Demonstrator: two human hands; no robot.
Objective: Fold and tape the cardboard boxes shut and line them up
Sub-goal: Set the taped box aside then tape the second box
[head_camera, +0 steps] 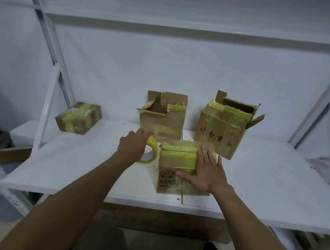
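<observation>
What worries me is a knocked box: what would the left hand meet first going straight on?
Probably the lower front of the middle open brown cardboard box, just beyond the left hand; the yellow tape roll lies beside it.

- Illumination was dim, even and cool, leaving a blue-grey cast on the white counter (pixel 261 184).
- Shadows beside the boxes were soft and faint.
- Glossy tape on the front box (pixel 178 159) showed a weak sheen.
- Straight lines bowed toward the frame edges; detail was soft throughout.
</observation>
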